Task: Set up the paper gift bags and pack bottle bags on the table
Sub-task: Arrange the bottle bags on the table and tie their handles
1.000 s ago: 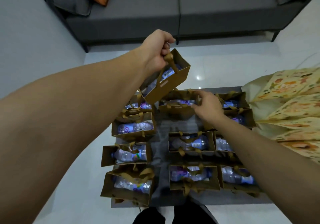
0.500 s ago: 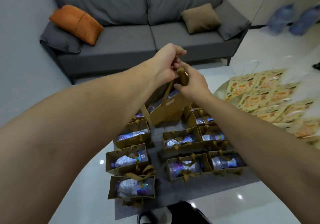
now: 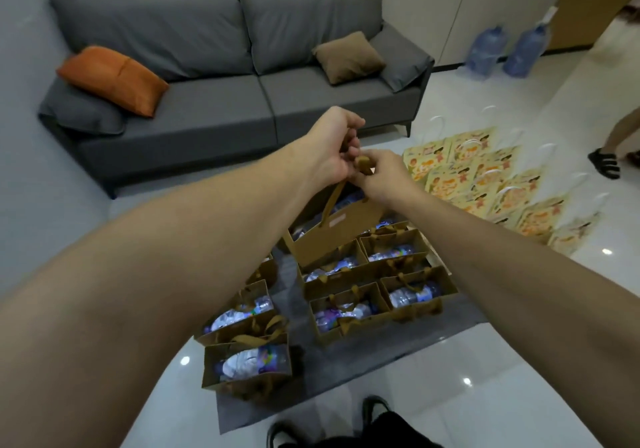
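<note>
— Holding it up, are you? Where is the lifted bag against the sofa?

— On your side of the sofa, tilted, hanging above the far rows of packed bags on the grey worktop. Your left hand has its fingers curled round one brown ribbon handle.

— And your right hand?

— Touching the left one, pinching the other ribbon loop between thumb and fingers.

— What lies in the bags?

— Clear water bottles on their sides, one per bag where you can see in.

— Anything else near the sofa?

— Patterned yellow bags flat on the floor to its right, and two big blue water jugs further right, by the wall.
</note>
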The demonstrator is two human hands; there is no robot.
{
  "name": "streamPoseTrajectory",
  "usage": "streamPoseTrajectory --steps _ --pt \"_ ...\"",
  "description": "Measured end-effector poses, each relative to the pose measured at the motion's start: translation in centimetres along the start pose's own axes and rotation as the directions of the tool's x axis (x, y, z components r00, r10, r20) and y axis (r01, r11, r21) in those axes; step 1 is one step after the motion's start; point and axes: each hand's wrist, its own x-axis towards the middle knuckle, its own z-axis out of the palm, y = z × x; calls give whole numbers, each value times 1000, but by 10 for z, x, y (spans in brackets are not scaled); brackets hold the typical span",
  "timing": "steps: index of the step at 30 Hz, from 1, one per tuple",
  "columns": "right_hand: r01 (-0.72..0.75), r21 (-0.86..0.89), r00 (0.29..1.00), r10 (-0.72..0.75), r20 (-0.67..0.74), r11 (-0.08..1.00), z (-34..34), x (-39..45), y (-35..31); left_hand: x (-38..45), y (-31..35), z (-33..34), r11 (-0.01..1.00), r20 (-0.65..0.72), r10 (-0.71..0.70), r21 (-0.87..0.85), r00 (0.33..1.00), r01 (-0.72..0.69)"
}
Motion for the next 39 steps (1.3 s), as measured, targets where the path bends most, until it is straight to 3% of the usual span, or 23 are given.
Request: streamPoseTrajectory --steps 4,15,23,31,35,37,39 --pt "8 -82 1000 -10 -27 997 -6 -22 30 -4 -34 17 999 -46 -10 -37 999 8" --pt "32 -178 988 -4 153 984 -23 -94 146 -5 -159 78 990 -262 -89 -126 961 57" --pt "22 -250 920 78 384 968 -2 -156 245 8 -276 87 944 -509 -327 -213 796 252" --pt "-64 -179 837 151 525 982 24 -195 312 26 -356 87 885 -577 -464 -273 672 376" --pt "-138 -144 743 199 639 980 19 -195 343 29 -374 93 862 -593 -505 -301 627 409" --pt "-207 -113 762 233 604 972 16 -195 361 31 -382 93 854 -597 -513 -285 616 435" --pt "-377 -63 816 363 450 924 9 -185 376 37 -391 90 848 -618 -510 -245 599 470"
